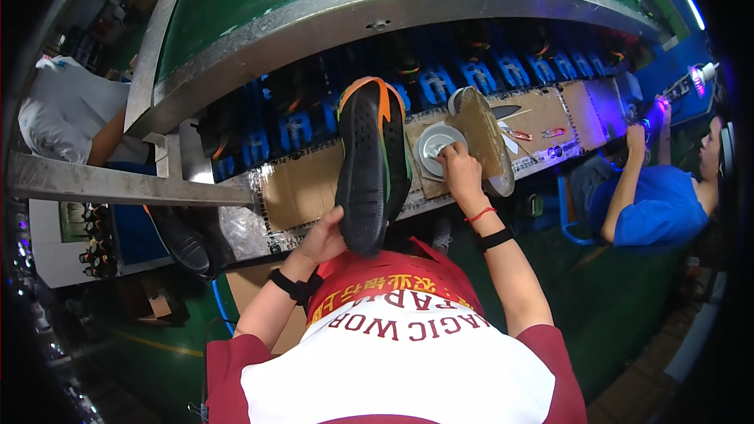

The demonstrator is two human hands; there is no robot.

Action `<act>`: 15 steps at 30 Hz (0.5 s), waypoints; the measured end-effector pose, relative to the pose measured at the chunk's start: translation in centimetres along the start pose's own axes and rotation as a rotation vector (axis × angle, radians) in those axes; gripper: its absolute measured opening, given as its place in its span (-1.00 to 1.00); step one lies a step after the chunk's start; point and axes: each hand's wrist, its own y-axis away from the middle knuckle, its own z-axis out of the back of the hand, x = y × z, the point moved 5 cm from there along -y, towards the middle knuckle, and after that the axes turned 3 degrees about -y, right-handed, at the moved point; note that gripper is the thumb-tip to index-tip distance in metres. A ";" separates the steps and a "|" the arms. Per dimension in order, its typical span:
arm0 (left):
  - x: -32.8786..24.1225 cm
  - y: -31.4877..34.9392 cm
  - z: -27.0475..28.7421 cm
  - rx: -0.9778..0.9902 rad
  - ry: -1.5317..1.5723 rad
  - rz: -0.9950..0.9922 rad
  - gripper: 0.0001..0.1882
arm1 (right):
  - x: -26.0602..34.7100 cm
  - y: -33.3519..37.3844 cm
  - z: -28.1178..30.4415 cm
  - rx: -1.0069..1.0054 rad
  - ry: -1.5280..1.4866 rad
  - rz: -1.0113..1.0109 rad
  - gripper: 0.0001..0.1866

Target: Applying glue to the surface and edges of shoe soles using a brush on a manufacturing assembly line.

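Observation:
My left hand (322,237) is closed on the heel end of a black shoe (364,157) with orange and green edging. Its dark sole faces up and its toe points away from me. Another dark shoe (399,165) lies close against its right side. Over a small white bowl (428,138), my right hand (462,173) has its fingers pinched together, the tips inside the rim. Whatever they hold, if anything, is too small to make out. The bowl stands on a piece of cardboard beside an upright brown pad (479,135) with a pale rim.
Blue racks (479,77) holding shoes line the shelf beneath the green conveyor (314,8). A knife-like dark blade (504,111) and small red tools (554,133) lie right of the bowl. More shoes (182,239) sit at left. A co-worker in blue (660,200) sits at right.

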 end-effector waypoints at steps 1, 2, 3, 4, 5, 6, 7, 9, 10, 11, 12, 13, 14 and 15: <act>-0.7 0.4 -0.3 -0.029 -0.126 -0.098 -0.14 | -0.2 -0.1 -0.3 0.014 0.006 0.013 -0.84; -1.2 0.8 -0.8 -0.039 -0.267 -0.190 -0.07 | -0.3 -0.1 -0.5 0.025 0.005 0.026 -0.83; -1.8 1.2 -1.4 -0.047 -0.407 -0.282 0.01 | -0.5 -0.1 -0.7 0.039 0.014 0.023 -0.83; -2.0 1.5 -1.6 -0.078 -0.441 -0.263 0.16 | -0.6 -0.1 -0.8 0.048 0.016 0.023 -0.83; -2.2 1.6 -1.9 -0.108 -0.555 -0.249 0.14 | -0.7 -0.1 -0.9 0.057 0.018 0.022 -0.83; -2.6 1.7 -2.1 -0.132 -0.660 -0.252 0.12 | -0.7 -0.1 -1.0 0.062 0.018 0.025 -0.83; -2.9 1.7 -2.4 -0.150 -0.775 -0.271 0.10 | -0.7 -0.2 -1.0 0.068 0.019 0.029 -0.83; -3.5 1.5 -2.6 -0.174 -0.948 -0.276 0.05 | -0.6 -0.3 -0.9 0.072 0.019 0.039 -0.83; -3.7 1.4 -2.7 -0.184 -1.060 -0.294 0.03 | -0.6 -0.3 -0.9 0.071 0.019 0.043 -0.83; -4.0 1.3 -2.6 -0.200 -1.020 -0.301 0.00 | -0.5 -0.3 -0.8 0.071 0.019 0.047 -0.83; -4.2 1.2 -2.5 -0.218 -1.000 -0.316 -0.03 | -0.5 -0.3 -0.8 0.079 0.024 0.048 -0.83; -4.4 1.1 -2.5 -0.236 -0.981 -0.332 -0.06 | -0.4 -0.4 -0.8 0.087 0.028 0.049 -0.83; -4.5 1.1 -2.7 -0.242 -0.996 -0.358 -0.10 | -0.3 -0.4 -0.8 0.095 0.032 0.051 -0.83; -4.7 1.0 -2.9 -0.249 -1.011 -0.386 -0.14 | -0.3 -0.4 -0.8 0.100 0.038 0.056 -0.83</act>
